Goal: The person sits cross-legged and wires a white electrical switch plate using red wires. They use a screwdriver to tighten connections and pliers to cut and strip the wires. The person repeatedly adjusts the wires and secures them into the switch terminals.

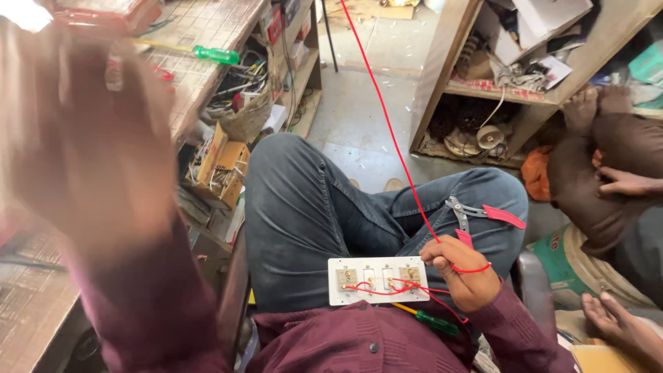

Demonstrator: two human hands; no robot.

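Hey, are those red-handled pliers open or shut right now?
Open. The pliers lie on the person's knee beside the right hand, and their two red handles are spread well apart.

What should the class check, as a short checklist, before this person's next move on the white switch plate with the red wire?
1. Right hand keeps hold of the red wire: ok.
2. Pliers in that same hand: ok.
3. White switch plate rests steady on the lap: ok.
4. Green-handled screwdriver lies within reach under the plate: ok.
5. Left hand raised and blurred; its grip: cannot tell.
6. Wire seated on the plate's terminals: cannot tell.
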